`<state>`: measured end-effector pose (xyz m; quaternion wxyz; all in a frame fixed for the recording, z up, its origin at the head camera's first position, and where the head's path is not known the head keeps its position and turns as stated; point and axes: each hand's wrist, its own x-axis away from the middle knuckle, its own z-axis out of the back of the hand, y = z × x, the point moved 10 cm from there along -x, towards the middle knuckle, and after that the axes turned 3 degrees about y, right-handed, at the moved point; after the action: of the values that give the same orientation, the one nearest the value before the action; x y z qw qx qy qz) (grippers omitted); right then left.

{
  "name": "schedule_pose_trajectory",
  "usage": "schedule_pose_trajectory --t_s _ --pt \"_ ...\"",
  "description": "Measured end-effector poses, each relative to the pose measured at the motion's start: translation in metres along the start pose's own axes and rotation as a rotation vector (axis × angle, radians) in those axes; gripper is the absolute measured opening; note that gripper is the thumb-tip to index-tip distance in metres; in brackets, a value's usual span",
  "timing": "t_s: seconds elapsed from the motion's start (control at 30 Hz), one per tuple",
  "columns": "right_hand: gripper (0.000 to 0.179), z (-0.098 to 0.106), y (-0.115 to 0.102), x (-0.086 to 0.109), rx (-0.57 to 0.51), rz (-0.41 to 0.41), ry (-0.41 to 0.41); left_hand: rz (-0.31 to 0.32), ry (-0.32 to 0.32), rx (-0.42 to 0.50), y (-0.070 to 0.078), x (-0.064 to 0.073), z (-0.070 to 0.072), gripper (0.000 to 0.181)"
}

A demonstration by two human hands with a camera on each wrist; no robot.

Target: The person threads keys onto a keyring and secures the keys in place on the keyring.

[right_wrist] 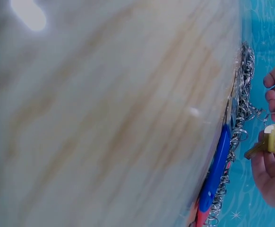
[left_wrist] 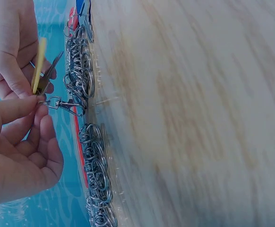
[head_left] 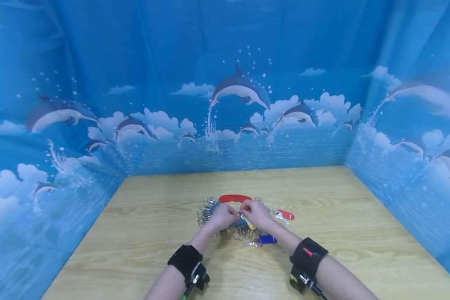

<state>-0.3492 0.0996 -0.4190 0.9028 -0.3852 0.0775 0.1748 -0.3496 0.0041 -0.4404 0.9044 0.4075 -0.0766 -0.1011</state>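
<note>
A blue plate with a red handle, hung with many metal snap hooks, lies on the table. Above it my left hand pinches a small metal ring between thumb and index finger. That ring joins a snap hook reaching out from the row. Close against it, my right hand holds a yellow key tag at the ring end. A key hangs beside the tag. Fingers partly hide where ring and tag meet.
Right of the plate lies a red key tag with a key. Nearer me is a blue key tag, also with a key. A blue dolphin-print curtain surrounds the wooden table.
</note>
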Motion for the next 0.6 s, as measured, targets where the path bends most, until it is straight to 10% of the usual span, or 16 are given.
schedule_pose_trajectory --t_s 0.6 --pt "0.003 -0.0061 -0.0030 -0.0002 -0.046 -0.004 -0.050 0.095 0.058 -0.018 -0.0009 -0.0017 0.0097 0.007"
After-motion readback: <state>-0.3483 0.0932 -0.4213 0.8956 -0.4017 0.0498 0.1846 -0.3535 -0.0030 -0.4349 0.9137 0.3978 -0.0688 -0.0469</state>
